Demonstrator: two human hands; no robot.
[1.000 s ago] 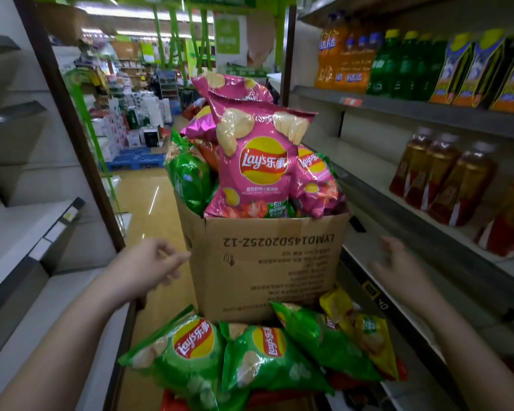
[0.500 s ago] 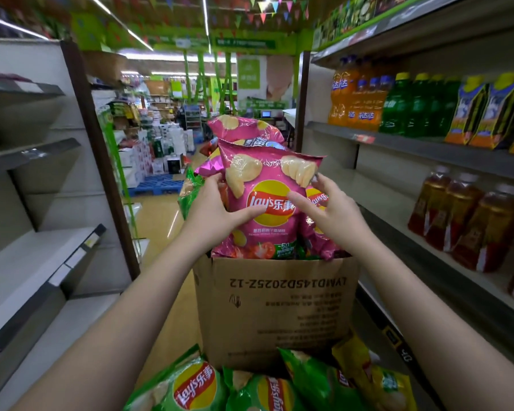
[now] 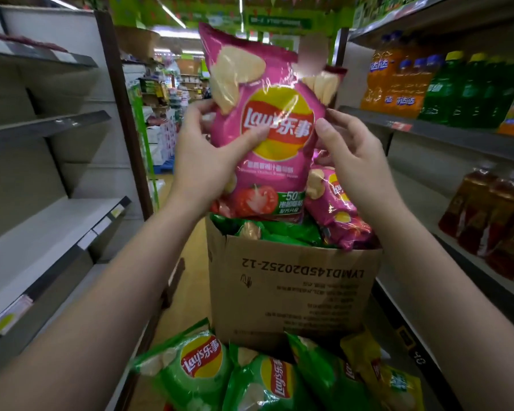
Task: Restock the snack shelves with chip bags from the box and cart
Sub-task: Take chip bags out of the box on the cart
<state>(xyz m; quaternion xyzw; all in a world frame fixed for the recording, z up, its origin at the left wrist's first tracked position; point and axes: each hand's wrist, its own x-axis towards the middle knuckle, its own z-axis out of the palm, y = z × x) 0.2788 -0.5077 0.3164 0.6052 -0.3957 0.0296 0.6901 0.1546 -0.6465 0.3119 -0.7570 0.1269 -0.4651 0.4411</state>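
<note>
Gripping the pink chip bag (image 3: 267, 120) upright, both hands' fingers (image 3: 250, 137) curl.

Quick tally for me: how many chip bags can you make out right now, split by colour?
Pink chip bags: 2, one held up by the left hand and right hand, one in the box
Green chip bags: 4, one cluster in the box counted as 1, and 3 in the cart
Yellow chip bags: 1
Total: 7 visible; more may be hidden.

A shop aisle: stocked drink shelves (image 3: 445, 134), price tags (image 3: 396, 125), bunting overhead.
</note>
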